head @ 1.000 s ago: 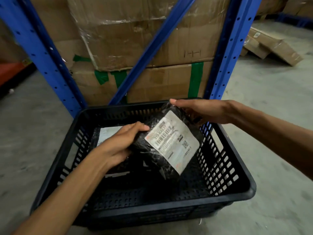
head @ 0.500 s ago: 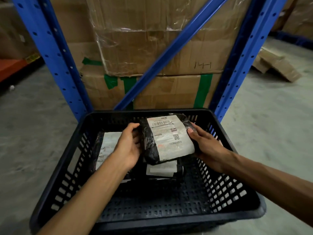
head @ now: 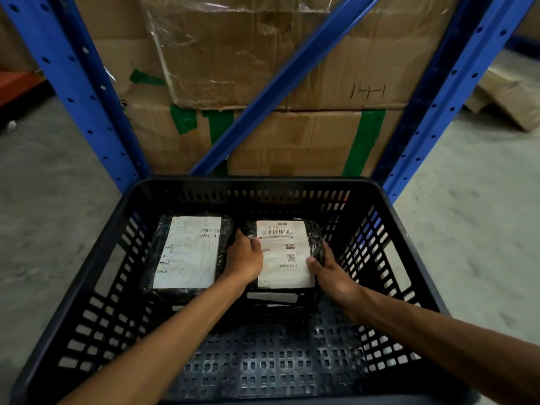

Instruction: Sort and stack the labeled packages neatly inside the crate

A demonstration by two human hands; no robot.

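Observation:
A black slotted plastic crate [head: 388, 229] stands on the floor in front of me. Inside, at the far end, a black-wrapped package with a white label [head: 188, 252] lies flat on the left. Beside it on the right lies a second black package with a barcode label [head: 285, 258], resting on top of another labeled package [head: 273, 297] whose white edge shows below. My left hand [head: 244, 258] grips the top package's left side and my right hand [head: 330, 273] grips its right side.
A blue steel rack [head: 87, 97] with a diagonal brace stands right behind the crate, with taped cardboard boxes [head: 263, 68] stacked in it. Flattened cardboard [head: 508, 103] lies on the concrete floor at the right. The crate's near half shows bare perforated bottom.
Both hands have lowered the barcode package from above the crate, turned it flat, and set it down onto the right-hand package. The view has moved closer to the crate.

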